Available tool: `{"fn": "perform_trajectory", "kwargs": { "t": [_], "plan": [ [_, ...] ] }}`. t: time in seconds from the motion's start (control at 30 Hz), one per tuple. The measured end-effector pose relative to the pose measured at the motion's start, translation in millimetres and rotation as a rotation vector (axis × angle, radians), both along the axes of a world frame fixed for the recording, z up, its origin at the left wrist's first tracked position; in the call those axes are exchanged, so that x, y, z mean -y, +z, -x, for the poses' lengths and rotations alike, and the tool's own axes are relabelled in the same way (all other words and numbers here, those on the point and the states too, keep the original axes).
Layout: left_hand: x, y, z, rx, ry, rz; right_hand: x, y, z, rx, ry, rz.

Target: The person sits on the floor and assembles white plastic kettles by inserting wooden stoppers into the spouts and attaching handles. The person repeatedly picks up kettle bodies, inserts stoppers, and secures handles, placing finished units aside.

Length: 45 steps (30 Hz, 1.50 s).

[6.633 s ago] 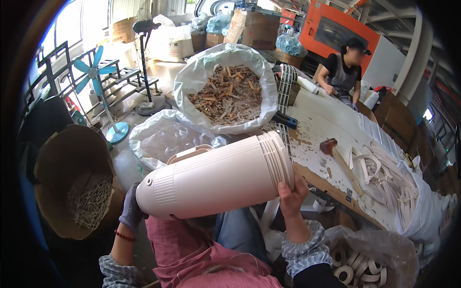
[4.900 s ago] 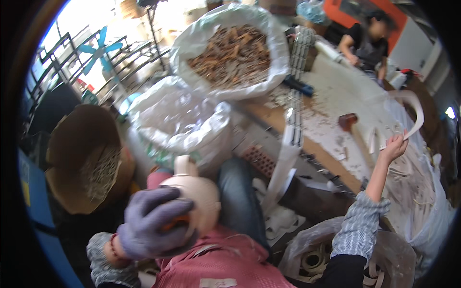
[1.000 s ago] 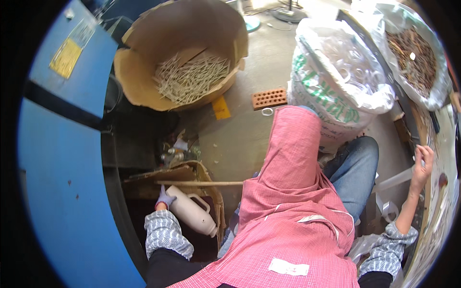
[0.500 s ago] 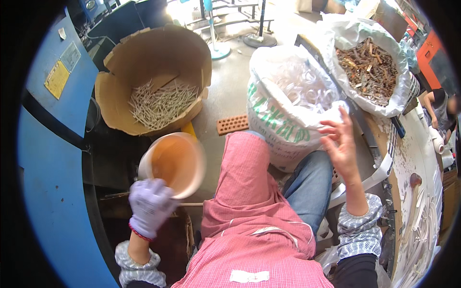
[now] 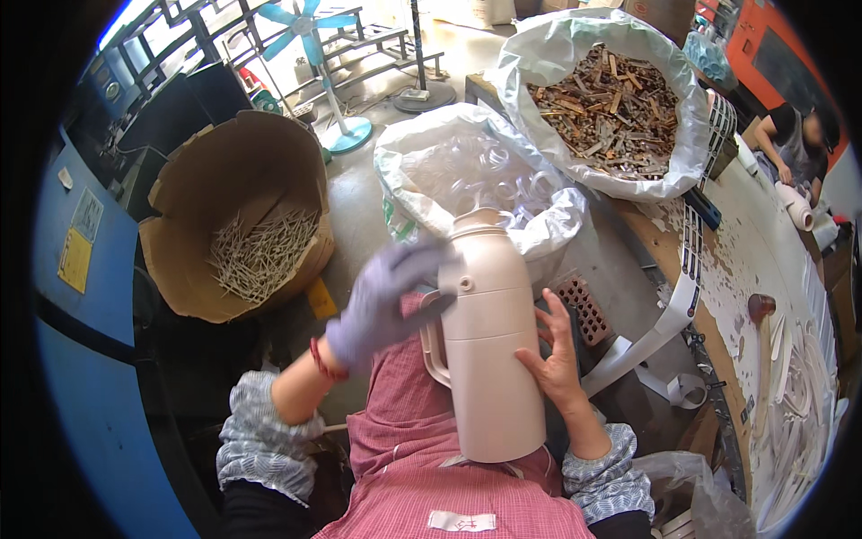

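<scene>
A pale pink jug body [image 5: 496,359] with a side handle, a narrowed neck and a small round hole below the neck lies against my lap, neck pointing away from me. My left hand [image 5: 386,296], in a light purple glove, is beside its upper left, fingers and thumb apart and partly blurred near the handle. Bare and spread, my right hand [image 5: 561,364] is at the jug's right side, thumb against its wall. Beyond the neck stands a white sack [image 5: 404,180] of clear curled plastic strips [image 5: 503,175].
A cardboard bin [image 5: 180,207] with thin pale sticks stands left, beside blue cabinets [image 5: 63,386]. Another bag [image 5: 516,67] holds brown scraps. On the right bench [image 5: 718,287] lie a mallet [image 5: 761,310] and pale strips. A person [image 5: 795,148] sits far right; a fan [image 5: 310,40] stands behind.
The pink jug body has come from my left side to the middle of my lap and turned. My left hand moved right with it, while my right hand came down beside it. The view shifted.
</scene>
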<state>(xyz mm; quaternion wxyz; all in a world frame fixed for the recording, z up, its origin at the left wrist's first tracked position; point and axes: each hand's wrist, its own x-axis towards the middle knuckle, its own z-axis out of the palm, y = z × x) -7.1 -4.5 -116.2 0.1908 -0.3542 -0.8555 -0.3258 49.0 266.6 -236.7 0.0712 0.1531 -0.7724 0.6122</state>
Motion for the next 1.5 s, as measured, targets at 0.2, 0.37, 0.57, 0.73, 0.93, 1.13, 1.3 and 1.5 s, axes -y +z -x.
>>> {"fn": "perform_trajectory", "kwargs": {
  "t": [0.2, 0.37, 0.57, 0.73, 0.93, 1.13, 1.3, 1.5],
  "plan": [
    [-24.9, -24.1, 88.4, 0.607, 0.209, 0.061, 24.4, 32.0, -0.6, -0.239, 0.045, -0.136],
    [19.9, -36.3, 63.9, 0.902, -0.106, -0.634, 22.3, 43.3, -6.7, 0.041, -0.007, 0.391],
    [51.7, -40.3, 39.3, 0.796, 0.024, -0.449, 61.7, 53.7, 1.6, 0.412, -0.014, 0.650],
    [58.9, -33.6, 44.8, 0.411, -0.182, -0.045, 87.4, 58.0, -2.7, 0.413, -0.085, 0.680],
    [47.0, -34.0, 29.4, 0.501, -0.114, -0.133, 94.9, 44.0, -7.2, 0.301, -0.169, 0.508],
    [39.9, -29.8, 14.0, 0.297, -0.012, 0.090, 99.9, 45.3, -11.6, 0.328, -0.180, 0.492],
    [33.6, -20.0, 8.4, 0.380, 0.001, 0.155, 105.2, 41.6, -12.7, 0.198, -0.262, 0.189],
    [19.4, 18.3, -1.7, 0.737, 0.005, -0.226, 80.5, 37.3, -8.5, 0.238, -0.295, 0.306]
  ]
}}
